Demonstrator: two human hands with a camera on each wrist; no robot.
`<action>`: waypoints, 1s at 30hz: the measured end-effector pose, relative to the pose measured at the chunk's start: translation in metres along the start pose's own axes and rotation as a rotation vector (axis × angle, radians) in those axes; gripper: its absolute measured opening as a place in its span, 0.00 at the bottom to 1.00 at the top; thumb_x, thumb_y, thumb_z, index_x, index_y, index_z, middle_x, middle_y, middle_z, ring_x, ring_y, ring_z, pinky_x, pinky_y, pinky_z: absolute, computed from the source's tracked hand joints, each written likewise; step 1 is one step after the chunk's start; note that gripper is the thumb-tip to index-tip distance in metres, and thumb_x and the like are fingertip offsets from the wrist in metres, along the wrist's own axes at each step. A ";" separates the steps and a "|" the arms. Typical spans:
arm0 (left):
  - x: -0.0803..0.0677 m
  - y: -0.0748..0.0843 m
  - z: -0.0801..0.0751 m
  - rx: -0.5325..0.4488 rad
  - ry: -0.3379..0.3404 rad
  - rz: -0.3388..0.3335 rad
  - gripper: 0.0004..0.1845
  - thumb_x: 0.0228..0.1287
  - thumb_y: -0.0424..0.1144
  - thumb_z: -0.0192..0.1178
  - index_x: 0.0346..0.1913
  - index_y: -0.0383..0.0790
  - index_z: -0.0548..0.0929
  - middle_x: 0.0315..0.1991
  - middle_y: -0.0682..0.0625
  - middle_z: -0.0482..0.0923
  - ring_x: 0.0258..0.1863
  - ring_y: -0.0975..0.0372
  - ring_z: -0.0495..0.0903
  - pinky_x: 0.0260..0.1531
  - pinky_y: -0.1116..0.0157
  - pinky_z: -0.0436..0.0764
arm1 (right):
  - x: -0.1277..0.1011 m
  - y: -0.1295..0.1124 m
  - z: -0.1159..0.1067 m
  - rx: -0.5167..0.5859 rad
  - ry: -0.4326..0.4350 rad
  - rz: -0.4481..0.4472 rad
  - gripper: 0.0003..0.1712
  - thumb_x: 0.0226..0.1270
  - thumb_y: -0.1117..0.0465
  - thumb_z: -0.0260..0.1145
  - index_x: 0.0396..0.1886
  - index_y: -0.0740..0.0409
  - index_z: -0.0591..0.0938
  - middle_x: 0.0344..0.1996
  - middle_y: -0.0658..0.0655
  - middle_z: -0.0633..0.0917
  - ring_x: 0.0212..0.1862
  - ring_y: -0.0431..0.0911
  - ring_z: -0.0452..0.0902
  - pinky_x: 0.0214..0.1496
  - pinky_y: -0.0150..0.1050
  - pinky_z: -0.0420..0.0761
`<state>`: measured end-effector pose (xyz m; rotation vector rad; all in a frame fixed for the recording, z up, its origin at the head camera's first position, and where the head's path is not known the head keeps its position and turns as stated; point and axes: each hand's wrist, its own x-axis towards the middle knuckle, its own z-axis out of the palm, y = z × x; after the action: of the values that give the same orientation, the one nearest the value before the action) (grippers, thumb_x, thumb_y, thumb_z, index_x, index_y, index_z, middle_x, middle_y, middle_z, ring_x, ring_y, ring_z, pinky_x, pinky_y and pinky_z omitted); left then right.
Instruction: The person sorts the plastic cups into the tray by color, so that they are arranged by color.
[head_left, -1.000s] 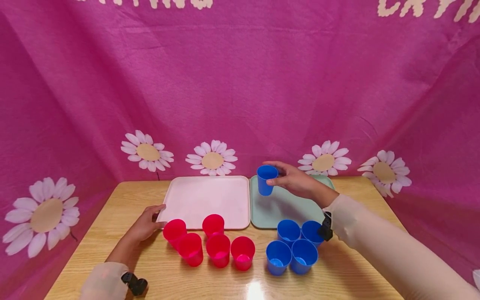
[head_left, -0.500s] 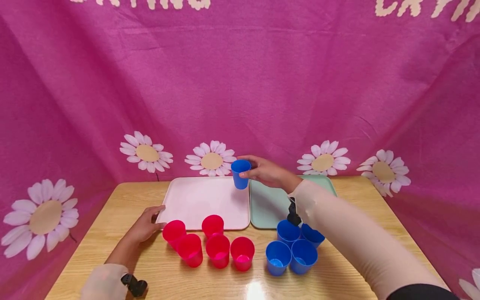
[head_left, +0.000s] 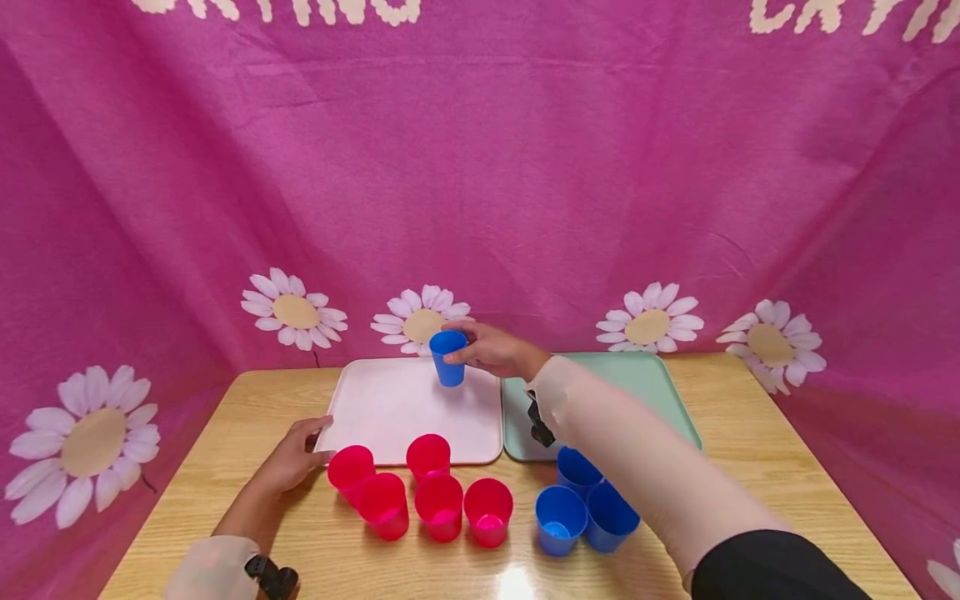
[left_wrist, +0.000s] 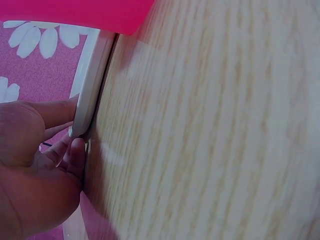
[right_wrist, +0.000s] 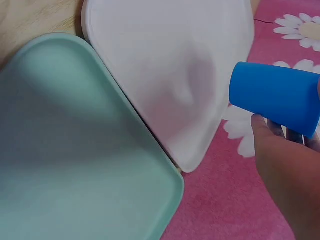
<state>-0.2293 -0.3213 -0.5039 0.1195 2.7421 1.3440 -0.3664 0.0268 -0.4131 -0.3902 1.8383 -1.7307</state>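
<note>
My right hand (head_left: 487, 350) grips a blue cup (head_left: 448, 357) upright, just above the far right part of the pink tray (head_left: 390, 408); the right wrist view shows the same blue cup (right_wrist: 276, 98) over the pink tray (right_wrist: 165, 75). My left hand (head_left: 296, 454) rests on the table and touches the pink tray's near left corner; in the left wrist view its fingers (left_wrist: 55, 135) lie against the tray's rim (left_wrist: 92, 85). Several red cups (head_left: 438, 504) stand in front of the pink tray. Three blue cups (head_left: 581, 508) show in front of the green tray (head_left: 645, 383).
The wooden table (head_left: 750, 467) ends at a pink daisy-printed cloth (head_left: 480, 167) behind and on both sides. My right forearm crosses over the green tray and hides part of the blue cups.
My right hand has carried the blue cup leftward from over the green tray to over the pink tray. The left hand has stayed at the tray corner.
</note>
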 end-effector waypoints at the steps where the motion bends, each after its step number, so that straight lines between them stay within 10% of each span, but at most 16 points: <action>1: 0.000 0.000 0.000 0.000 0.002 0.002 0.34 0.65 0.24 0.66 0.71 0.16 0.64 0.66 0.21 0.60 0.62 0.34 0.71 0.66 0.42 0.72 | 0.003 0.002 0.001 0.004 0.007 0.003 0.40 0.72 0.74 0.64 0.80 0.59 0.62 0.75 0.68 0.66 0.76 0.62 0.63 0.78 0.54 0.64; 30: 0.002 -0.002 0.001 0.016 0.009 -0.005 0.34 0.65 0.24 0.66 0.71 0.17 0.65 0.66 0.21 0.61 0.62 0.35 0.69 0.66 0.43 0.71 | 0.025 0.026 0.017 0.007 0.133 0.051 0.42 0.66 0.75 0.69 0.78 0.61 0.65 0.75 0.68 0.66 0.76 0.62 0.63 0.78 0.52 0.65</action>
<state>-0.2310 -0.3212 -0.5063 0.1074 2.7597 1.3243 -0.3719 0.0020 -0.4439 -0.2285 1.9177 -1.7652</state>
